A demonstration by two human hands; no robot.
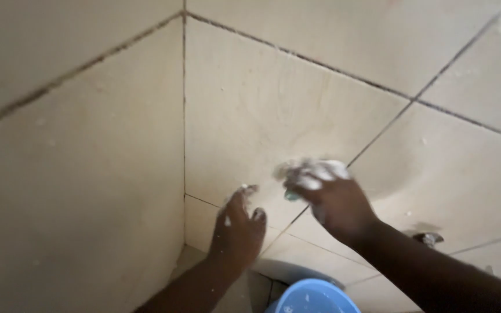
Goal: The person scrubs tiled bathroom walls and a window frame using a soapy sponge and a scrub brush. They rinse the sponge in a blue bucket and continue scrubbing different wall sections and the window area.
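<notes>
- Tiled walls meet at a corner (184, 116), beige with dark grout lines; I take that corner as my landmark.
- My right hand (334, 203), to the right of the corner, is clenched around a sudsy sponge (311, 174) with a green edge, pressing it against the tile (273, 116).
- My left hand (239, 229), between the corner and the right hand, lies open and flat on the wall, fingers spread, flecked with foam, holding nothing.
- Below the hands and right of the corner sits a blue bucket (311, 298), only its rim in view.
- Far right of the corner, a small metal fitting (427, 237) sticks out of the wall.
- As I judge it, the scrubbing is partway: faint curved smears show on the tile above the sponge, while the tiles left of the corner show no suds and the grout is still dark throughout.
</notes>
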